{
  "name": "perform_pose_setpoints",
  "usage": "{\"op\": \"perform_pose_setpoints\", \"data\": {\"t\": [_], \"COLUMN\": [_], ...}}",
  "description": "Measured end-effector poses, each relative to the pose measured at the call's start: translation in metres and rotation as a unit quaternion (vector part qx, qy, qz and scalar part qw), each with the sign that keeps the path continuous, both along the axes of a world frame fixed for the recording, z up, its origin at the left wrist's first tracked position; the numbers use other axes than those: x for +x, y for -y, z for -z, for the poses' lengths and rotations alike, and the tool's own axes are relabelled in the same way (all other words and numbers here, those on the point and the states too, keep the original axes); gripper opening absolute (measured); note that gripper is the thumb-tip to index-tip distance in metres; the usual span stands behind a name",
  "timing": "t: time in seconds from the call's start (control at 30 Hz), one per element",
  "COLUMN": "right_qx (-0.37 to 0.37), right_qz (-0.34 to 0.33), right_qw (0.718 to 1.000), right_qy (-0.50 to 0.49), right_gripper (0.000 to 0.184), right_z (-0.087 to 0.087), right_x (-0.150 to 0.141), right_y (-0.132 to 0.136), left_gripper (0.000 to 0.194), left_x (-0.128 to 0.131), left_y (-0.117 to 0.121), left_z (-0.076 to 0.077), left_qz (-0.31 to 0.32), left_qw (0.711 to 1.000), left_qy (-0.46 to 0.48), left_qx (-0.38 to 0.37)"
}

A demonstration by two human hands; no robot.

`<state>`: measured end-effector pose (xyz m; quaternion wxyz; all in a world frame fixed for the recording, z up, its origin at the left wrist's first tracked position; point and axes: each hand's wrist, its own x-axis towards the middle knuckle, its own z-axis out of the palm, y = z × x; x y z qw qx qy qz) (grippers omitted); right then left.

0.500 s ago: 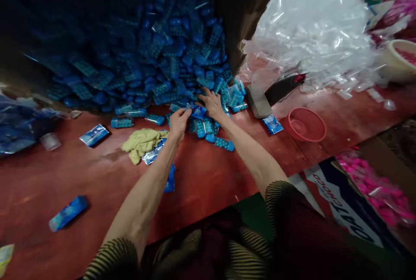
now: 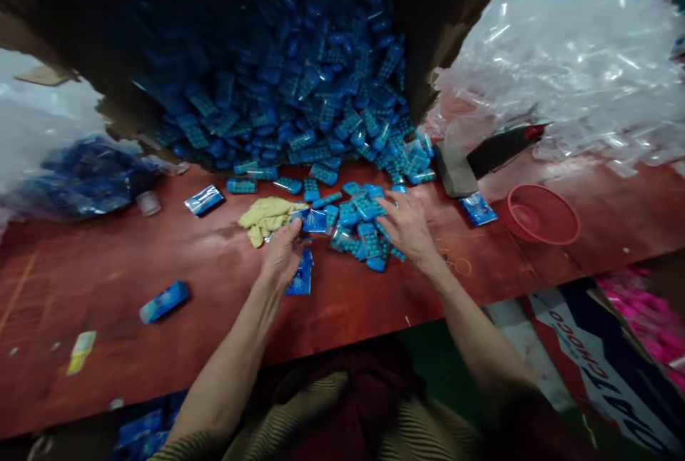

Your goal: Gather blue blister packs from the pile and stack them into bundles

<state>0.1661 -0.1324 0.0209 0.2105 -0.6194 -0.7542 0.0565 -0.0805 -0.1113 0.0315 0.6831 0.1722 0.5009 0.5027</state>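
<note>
My left hand (image 2: 283, 252) pinches a flat blue printed packet (image 2: 315, 221) by its left end, thumb on top. A yellow-green cloth (image 2: 270, 217) lies just behind this hand, and another blue packet (image 2: 302, 272) lies flat beside it. My right hand (image 2: 407, 227) has its fingers apart and curved at the right side of a small pile of clear containers (image 2: 368, 234) with blue caps and turquoise balls inside. Its fingertips reach the pile, but I see nothing gripped in them. Behind both hands, a large heap of the same containers (image 2: 321, 100) spills from a cardboard box (image 2: 471, 11).
A red plastic basket (image 2: 543, 215) stands at the right, near a grey block (image 2: 456, 170) and a blue packet (image 2: 478, 209). Clear plastic bags (image 2: 578, 61) are heaped at the back right. Blue packets (image 2: 165, 302) lie about the red table (image 2: 214, 332) on the left.
My right hand has come back from the box's mouth, and a loose pile of containers now sits nearer me. My left hand still holds the packet. The view has turned left.
</note>
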Motion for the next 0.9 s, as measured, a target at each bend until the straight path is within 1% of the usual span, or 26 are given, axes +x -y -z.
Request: {"op": "perform_pose_setpoints", "data": {"t": [0.07,0.1,0.17,0.23,0.3,0.4,0.43,0.5,0.63,0.77,0.83,0.9], "right_qx": [-0.022,-0.041,-0.07,-0.083,-0.08,-0.055,-0.048,-0.054,-0.089,-0.095,-0.098,-0.104], "right_qz": [0.013,0.008,-0.003,-0.004,0.004,0.008,0.005,-0.009,-0.036,-0.042,-0.044,-0.064], "right_qw": [1.0,0.999,0.997,0.997,0.997,0.997,0.997,0.998,0.994,0.993,0.994,0.989], "right_qy": [0.015,0.02,0.016,0.007,-0.013,-0.062,-0.067,-0.041,0.043,0.056,0.02,-0.078], "right_gripper": [0.037,0.038,0.04,0.037,0.035,0.041,0.042,0.042,0.039,0.039,0.038,0.038], "right_z": [0.009,0.014,0.022,0.027,0.028,0.027,0.027,0.027,0.03,0.03,0.026,0.018], "right_x": [0.017,0.024,0.031,0.03,0.025,0.017,0.016,0.013,0.012,0.006,-0.003,-0.017], "right_y": [0.027,0.037,0.052,0.059,0.063,0.076,0.082,0.097,0.116,0.114,0.11,0.109], "left_gripper": [0.015,0.015,0.016,0.017,0.019,0.021,0.022,0.023,0.025,0.025,0.024,0.023], "left_x": [-0.011,-0.016,-0.021,-0.025,-0.027,-0.031,-0.033,-0.037,-0.041,-0.042,-0.042,-0.043], "left_y": [0.014,0.022,0.037,0.053,0.068,0.088,0.093,0.103,0.118,0.126,0.129,0.132], "left_z": [-0.005,-0.007,-0.007,-0.006,-0.004,-0.002,-0.001,-0.001,0.001,0.005,0.008,0.012], "left_qz": [0.002,0.004,0.011,0.016,0.013,-0.006,-0.01,-0.013,-0.019,-0.005,-0.007,-0.013], "left_qw": [0.997,0.994,0.988,0.983,0.98,0.975,0.973,0.97,0.968,0.975,0.981,0.986], "left_qy": [0.043,0.056,0.07,0.08,0.092,0.098,0.097,0.099,0.118,0.108,0.095,0.084], "left_qx": [-0.059,-0.089,-0.137,-0.165,-0.179,-0.2,-0.208,-0.222,-0.221,-0.195,-0.171,-0.142]}}
